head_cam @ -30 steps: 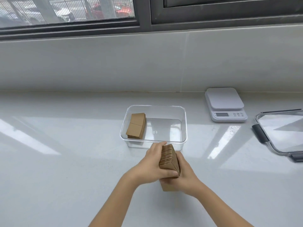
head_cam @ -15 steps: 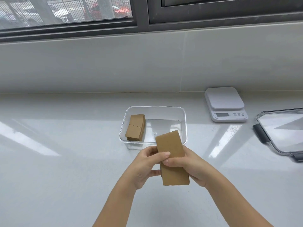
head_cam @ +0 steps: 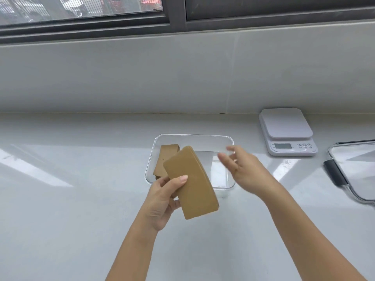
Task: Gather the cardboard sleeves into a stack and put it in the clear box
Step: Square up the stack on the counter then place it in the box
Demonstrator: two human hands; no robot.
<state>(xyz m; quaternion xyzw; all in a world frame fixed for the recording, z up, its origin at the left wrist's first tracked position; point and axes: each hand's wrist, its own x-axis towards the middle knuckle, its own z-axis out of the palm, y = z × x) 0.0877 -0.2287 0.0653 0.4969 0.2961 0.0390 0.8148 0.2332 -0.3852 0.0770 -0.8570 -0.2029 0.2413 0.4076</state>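
A stack of brown cardboard sleeves [head_cam: 191, 182] is held flat-face-up in my left hand [head_cam: 162, 201], thumb on top, over the near edge of the clear box [head_cam: 230, 147]. The box stands on the white counter, and another stack of sleeves [head_cam: 164, 157] lies inside it at its left end, partly hidden by the held stack. My right hand [head_cam: 242, 169] hovers over the right part of the box, fingers spread and blurred, holding nothing.
A white kitchen scale [head_cam: 287, 131] sits to the right of the box near the wall. The box's clear lid [head_cam: 357, 169] with dark clips lies at the far right edge. A window sill and wall rise behind the counter.
My right hand has let go of the stack and moved right and up over the box. The stack, now only in my left hand, has tilted flat and moved toward the box.
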